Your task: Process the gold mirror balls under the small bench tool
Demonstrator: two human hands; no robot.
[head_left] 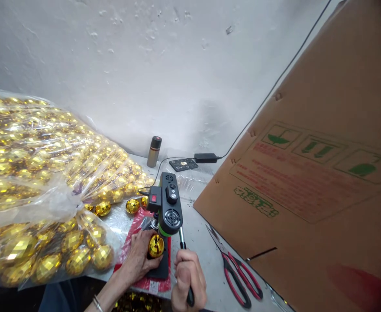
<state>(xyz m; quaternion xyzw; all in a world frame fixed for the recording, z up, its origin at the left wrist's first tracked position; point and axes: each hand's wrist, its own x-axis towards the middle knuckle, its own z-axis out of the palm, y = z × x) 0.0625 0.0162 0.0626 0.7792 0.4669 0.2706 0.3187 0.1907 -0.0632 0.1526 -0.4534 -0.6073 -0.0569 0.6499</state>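
My left hand [141, 255] is closed round a gold faceted ball ornament [156, 246], which sits on the base of a small black bench drill press [171, 203]. The ball is directly under the drill head, and a thin bit seems to meet its top. To the right, my right hand [189, 279] is wrapped round the black grip of the press's feed lever [182, 237]. Beneath the press lies a red plastic sheet [145, 284]. Two more gold balls [132, 206] rest just behind my left hand.
Clear bags full of gold balls [47, 147] crowd the left. Scissors with red and black handles [239, 273] lie at right beside a large cardboard box [307, 173]. Toward the wall are a spray can [154, 151], a dark phone-like slab [183, 164] and a power adapter [205, 158].
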